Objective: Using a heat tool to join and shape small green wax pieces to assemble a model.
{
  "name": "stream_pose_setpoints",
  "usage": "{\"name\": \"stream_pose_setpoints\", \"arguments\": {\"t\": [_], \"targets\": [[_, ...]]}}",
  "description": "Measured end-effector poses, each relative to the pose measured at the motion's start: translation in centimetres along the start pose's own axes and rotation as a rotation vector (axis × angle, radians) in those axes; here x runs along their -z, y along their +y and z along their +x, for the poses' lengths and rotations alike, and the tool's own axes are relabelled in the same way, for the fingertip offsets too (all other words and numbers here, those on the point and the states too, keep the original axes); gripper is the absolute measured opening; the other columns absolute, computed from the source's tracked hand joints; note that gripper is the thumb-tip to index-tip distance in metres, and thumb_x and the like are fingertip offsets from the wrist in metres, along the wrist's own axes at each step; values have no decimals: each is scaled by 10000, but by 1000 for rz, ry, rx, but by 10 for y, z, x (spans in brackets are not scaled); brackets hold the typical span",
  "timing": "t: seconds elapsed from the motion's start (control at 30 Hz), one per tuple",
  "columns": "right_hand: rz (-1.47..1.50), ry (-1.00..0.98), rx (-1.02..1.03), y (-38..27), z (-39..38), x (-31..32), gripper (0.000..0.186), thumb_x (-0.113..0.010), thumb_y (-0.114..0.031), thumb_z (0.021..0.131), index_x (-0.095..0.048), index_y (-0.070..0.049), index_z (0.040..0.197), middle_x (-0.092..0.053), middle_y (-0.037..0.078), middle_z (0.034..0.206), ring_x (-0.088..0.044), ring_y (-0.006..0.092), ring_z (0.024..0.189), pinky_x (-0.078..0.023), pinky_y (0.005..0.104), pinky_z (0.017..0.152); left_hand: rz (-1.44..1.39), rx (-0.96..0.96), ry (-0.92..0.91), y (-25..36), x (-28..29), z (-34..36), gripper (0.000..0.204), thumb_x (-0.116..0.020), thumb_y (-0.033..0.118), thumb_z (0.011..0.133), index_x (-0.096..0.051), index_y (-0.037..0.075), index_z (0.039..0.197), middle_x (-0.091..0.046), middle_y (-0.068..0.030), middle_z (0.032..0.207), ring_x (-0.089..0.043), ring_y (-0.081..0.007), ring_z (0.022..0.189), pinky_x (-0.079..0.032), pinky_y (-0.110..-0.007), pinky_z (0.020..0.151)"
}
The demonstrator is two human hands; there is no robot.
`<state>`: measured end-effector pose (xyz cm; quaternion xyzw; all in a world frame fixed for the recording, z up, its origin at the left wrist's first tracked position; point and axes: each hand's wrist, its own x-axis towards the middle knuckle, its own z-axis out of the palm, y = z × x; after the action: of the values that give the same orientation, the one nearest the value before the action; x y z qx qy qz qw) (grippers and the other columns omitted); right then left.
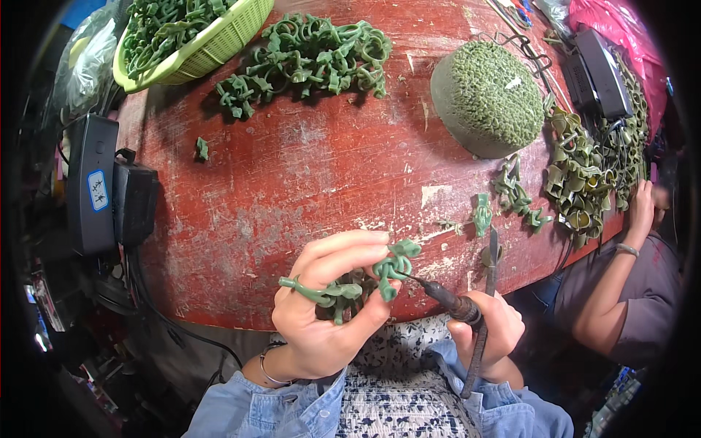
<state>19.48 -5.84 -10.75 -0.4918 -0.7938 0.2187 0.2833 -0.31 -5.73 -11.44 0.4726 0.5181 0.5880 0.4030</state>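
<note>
My left hand (321,306), above the table's near edge, is closed around several green wax pieces. Its thumb and fingers pinch a looped green wax ring (393,270), while another wax piece (321,293) with a stem sticking out rests across the palm. My right hand (493,328) grips a wax pen (451,301) with a dark handle. Its thin tip points left and meets the ring, or nearly so. A long flat metal blade (476,358) is also held in the right hand, pointing away from me. Beyond it lies a single green wax piece (482,214).
On the worn red table (277,190) stand a green basket (197,62) of wax pieces, a loose pile (314,58) and a round green block (489,98). Dark boxes (91,186) with cables line the left. At right are olive pieces (580,171) and another person's arm (621,270).
</note>
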Motion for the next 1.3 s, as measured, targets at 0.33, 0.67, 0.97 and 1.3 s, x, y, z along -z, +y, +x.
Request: {"name": "stream_pose_setpoints", "arguments": {"t": [0.33, 0.67, 0.97, 1.3], "targets": [[-32, -10, 6, 1, -1, 0, 391, -739, -349, 680, -589, -13, 810, -543, 49, 592, -529, 177, 454, -407, 254, 411, 55, -4, 8, 1, 0, -1, 394, -694, -71, 638, -589, 5, 1010, -549, -144, 1050, -588, -193, 861, -495, -276, 720], [-19, -23, 1, -2, 4, 1, 374, -748, -330, 670, -589, -18, 803, -533, 39, 587, -516, 166, 445, -401, 253, 401, 174, -48, 28, 2, 0, -1, 437, -692, -88, 593, -615, 34, 1006, -542, -119, 1016, -577, -191, 846, -489, -274, 704], [-26, -42, -7, -1, 4, 1, 386, -761, -321, 652, -590, -12, 807, -526, 38, 579, -513, 164, 435, -388, 249, 387, 204, -76, 31, 1, 0, -1, 426, -688, -84, 599, -619, 39, 1001, -541, -127, 1022, -576, -181, 824, -483, -266, 676], [-42, -56, -19, -2, 4, 1, 396, -761, -336, 648, -591, -16, 808, -517, 41, 567, -518, 173, 435, -394, 255, 390, 205, -56, 36, 2, 1, -2, 415, -682, -73, 608, -620, 40, 1002, -547, -131, 1018, -566, -185, 833, -473, -265, 677]]}}
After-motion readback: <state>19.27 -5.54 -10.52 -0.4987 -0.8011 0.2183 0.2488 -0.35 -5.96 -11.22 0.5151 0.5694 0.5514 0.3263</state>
